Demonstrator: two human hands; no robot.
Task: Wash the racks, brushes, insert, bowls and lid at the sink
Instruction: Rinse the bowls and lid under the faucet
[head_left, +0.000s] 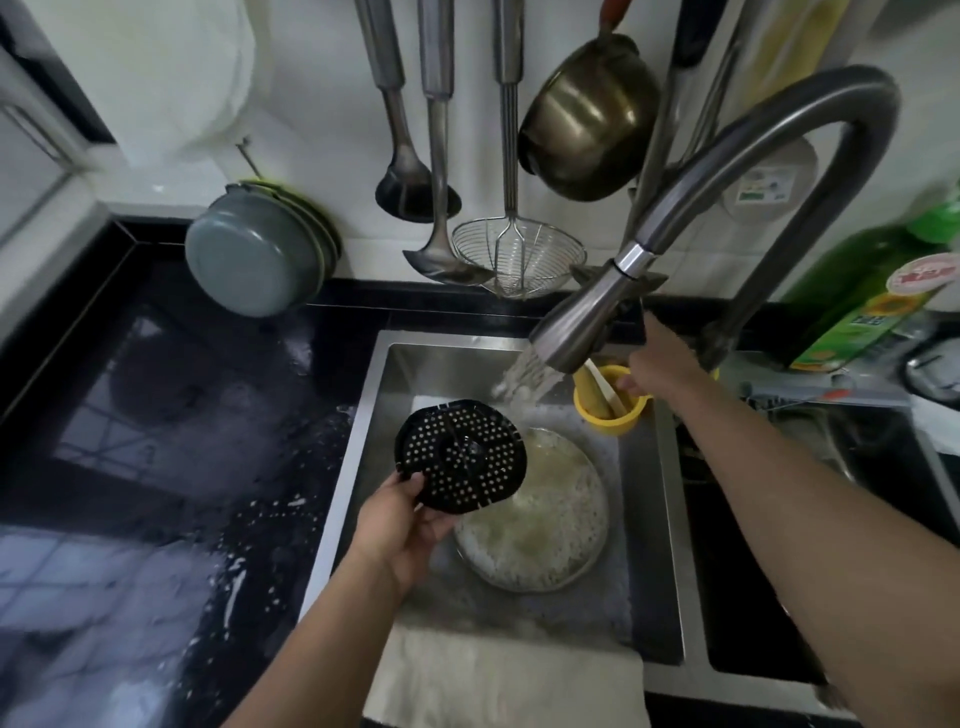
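Over sink (654, 545) | left hand (400, 530) pinches insert (462, 454) rim | right hand (654, 358) grip unclear behind faucet (582, 322)

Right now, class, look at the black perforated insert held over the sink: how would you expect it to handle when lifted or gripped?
The black perforated insert probably stays stiff: the left hand pinches only its lower edge, yet it does not sag. It is likely light for its size, being thin and full of holes. With the faucet running just beside it, it may be wet and slippery.
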